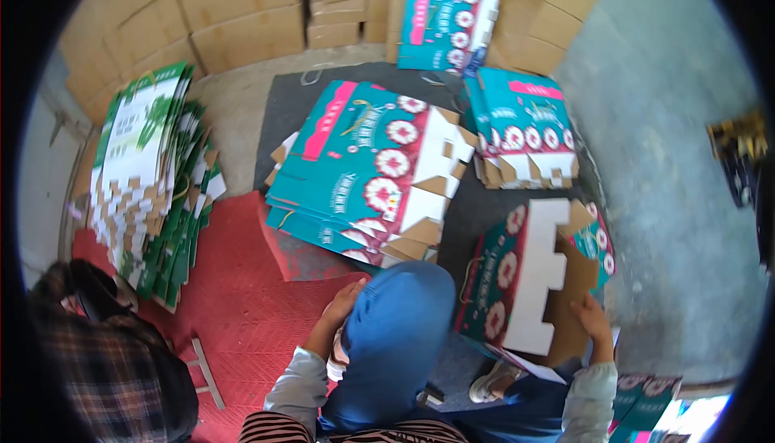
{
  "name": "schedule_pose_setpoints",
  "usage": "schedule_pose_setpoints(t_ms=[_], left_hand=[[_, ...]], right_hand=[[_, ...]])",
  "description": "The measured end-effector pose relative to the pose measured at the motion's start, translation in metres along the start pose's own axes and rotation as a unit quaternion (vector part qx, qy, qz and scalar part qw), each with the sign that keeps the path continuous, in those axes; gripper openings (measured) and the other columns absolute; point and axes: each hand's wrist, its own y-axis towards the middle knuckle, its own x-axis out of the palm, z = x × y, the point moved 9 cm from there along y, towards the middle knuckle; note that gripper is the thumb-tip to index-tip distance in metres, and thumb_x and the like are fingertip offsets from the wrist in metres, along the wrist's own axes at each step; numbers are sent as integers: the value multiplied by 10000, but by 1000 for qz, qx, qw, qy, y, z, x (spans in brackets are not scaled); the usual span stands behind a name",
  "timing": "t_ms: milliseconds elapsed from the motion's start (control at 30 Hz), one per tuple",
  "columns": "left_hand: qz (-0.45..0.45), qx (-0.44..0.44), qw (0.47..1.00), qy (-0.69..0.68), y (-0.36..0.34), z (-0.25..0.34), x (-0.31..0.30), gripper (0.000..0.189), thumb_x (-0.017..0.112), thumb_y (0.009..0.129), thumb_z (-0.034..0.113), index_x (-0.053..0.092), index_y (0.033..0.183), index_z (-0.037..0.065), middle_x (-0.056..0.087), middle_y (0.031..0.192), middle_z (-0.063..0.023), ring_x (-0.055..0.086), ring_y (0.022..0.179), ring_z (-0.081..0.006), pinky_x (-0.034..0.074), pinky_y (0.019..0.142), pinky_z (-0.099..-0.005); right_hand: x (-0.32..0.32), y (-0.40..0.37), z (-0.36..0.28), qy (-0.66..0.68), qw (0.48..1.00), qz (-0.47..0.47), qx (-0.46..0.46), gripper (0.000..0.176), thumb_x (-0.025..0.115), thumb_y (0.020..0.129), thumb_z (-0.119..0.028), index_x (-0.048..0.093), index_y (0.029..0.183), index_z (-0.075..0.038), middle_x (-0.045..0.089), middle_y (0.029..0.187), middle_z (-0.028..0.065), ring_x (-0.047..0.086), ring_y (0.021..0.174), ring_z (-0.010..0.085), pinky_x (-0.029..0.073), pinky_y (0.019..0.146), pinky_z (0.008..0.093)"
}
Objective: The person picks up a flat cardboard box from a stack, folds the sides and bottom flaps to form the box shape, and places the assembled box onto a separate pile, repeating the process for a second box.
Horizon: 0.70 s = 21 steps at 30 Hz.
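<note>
My right hand (593, 320) grips the edge of a partly opened cardboard box (535, 277). The box stands tilted beside my right leg, with its white notched flap and brown inside facing up. Its side is teal with round pink-and-white pictures, and a thin cord handle shows at its left. My left hand (345, 302) rests against my bent left knee, fingers stretched out and holding nothing. Just beyond that knee lies a stack of flat teal cartons (355, 165).
More flat teal cartons (525, 120) are stacked at the right, and another carton (444, 27) leans at the back against brown boxes (242, 3). Green-and-white cartons (141, 144) pile up at the left on a red mat (242, 306). A plaid-clad person (121, 370) is at lower left.
</note>
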Motion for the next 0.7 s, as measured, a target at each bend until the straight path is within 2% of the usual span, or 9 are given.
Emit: schedule_pose_setpoints(t_ms=[67,100,200,267,333,433,533,633,700], left_hand=[[-57,52,996,-38,-22,12,17,611,417,955,462,499,1255,-64,591,1191,-190,576,1071,-298,436,945,-363],[-69,30,994,-84,-34,28,22,624,400,963,461,458,1307,-57,563,1247,-175,555,1128,-276,419,977,-358],[-68,11,983,-171,-66,80,34,627,403,963,460,452,1310,-59,558,1252,-179,550,1135,-277,415,980,-358],[-72,5,976,-205,-89,113,45,628,405,963,460,449,1312,-60,554,1255,-182,547,1139,-277,413,983,-358],[-82,2,971,-223,-112,141,60,630,406,962,459,445,1315,-62,551,1259,-184,544,1144,-278,411,985,-358],[-105,-9,968,-228,-142,175,89,632,409,962,458,439,1318,-64,546,1264,-188,539,1151,-279,408,989,-358],[-132,-28,965,-225,-159,200,123,635,412,962,458,434,1321,-66,540,1269,-192,534,1158,-279,405,992,-358],[-148,-46,963,-219,-170,215,153,638,414,961,457,429,1324,-68,535,1275,-196,529,1165,-280,401,996,-358],[-156,-55,963,-215,-174,221,171,640,416,961,457,425,1326,-69,532,1278,-199,526,1170,-281,399,998,-358]], right_hand=[[4,-2,4,24,999,-33,-10,360,590,848,-141,540,1168,15,598,920,41,524,818,111,449,697,293],[5,-4,8,32,999,-36,-4,341,587,849,-144,553,1150,12,599,922,39,519,825,104,446,707,288],[7,-11,8,19,998,-59,-19,334,578,855,-151,570,1157,-11,630,931,33,567,843,102,464,722,272],[5,-21,-8,-19,997,-34,-70,309,584,841,-160,589,1111,-11,648,906,74,595,837,149,472,722,307],[-1,-23,-9,-96,988,0,-121,298,588,821,-164,604,1070,-1,663,935,140,630,869,237,479,753,360],[-19,-40,-13,-93,991,9,-95,330,553,774,-188,626,1020,19,624,1000,270,584,984,419,465,845,438],[-39,-50,0,-179,981,55,-53,329,529,767,-174,634,1004,29,628,995,272,588,993,415,462,865,440],[-50,-31,43,-149,984,89,-46,372,598,742,-185,623,1061,4,658,979,207,632,946,335,488,798,390],[-56,-39,59,-94,993,73,9,363,593,734,-175,630,1047,5,661,970,208,639,927,330,491,789,390]])
